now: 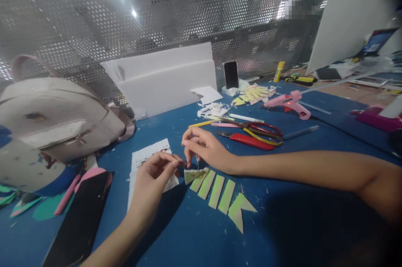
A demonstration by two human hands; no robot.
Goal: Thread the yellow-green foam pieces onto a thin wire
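Note:
My left hand has its thumb and forefinger pinched together over the edge of a white sheet of paper with small dark bits on it. What sits between those fingertips is too small to make out. My right hand is closed with curled fingers, close to the left fingertips; its hold is hidden. Just below both hands lies a pale green piece with a darker, uneven top edge. Beside it several pale green strips fan out to the right, ending in a notched, tail-shaped green piece.
Behind my right hand lie scissors, a red cutter, pens and white scraps. A pink glue gun rests at the right. At the left are a black phone and a pale backpack. White boards stand behind.

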